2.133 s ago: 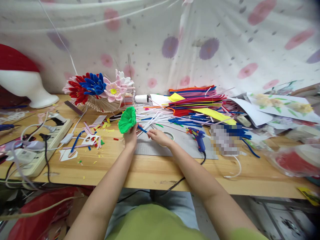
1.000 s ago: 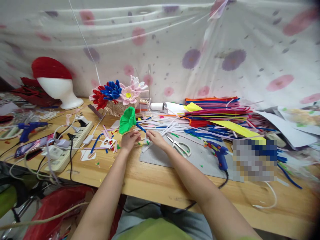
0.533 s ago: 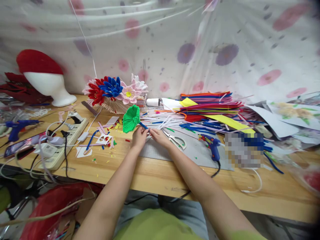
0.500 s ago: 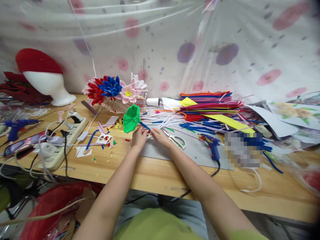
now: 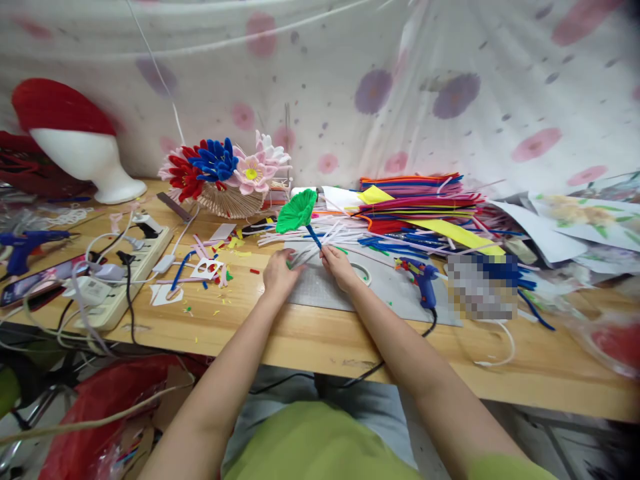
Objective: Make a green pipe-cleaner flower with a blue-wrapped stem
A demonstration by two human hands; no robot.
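A green ruffled flower [image 5: 297,211] made of fuzzy wire, on a blue stem [image 5: 314,236], leans up to the left over the worktable. Near the stem's lower end, my right hand [image 5: 340,267] pinches it. My left hand [image 5: 281,272] is off the flower, its fingers apart and curved over the left edge of the grey cutting mat [image 5: 320,293]. Light handles of a pair of scissors [image 5: 367,273] show just beyond my right hand, which hides part of them. White fuzzy wires [image 5: 280,233] lie behind both hands.
A blue glue gun [image 5: 423,280] rests on the mat's right side. Bundles of coloured fuzzy wires [image 5: 420,207] lie at the back. Finished flowers [image 5: 220,163], a foam head [image 5: 95,163], a power strip [image 5: 135,273] and another glue gun [image 5: 25,250] occupy the left.
My left hand has let go of the stem and moved slightly left, its fingers opening. The green flower has shifted right and up with my right hand. The camera view has shifted slightly.
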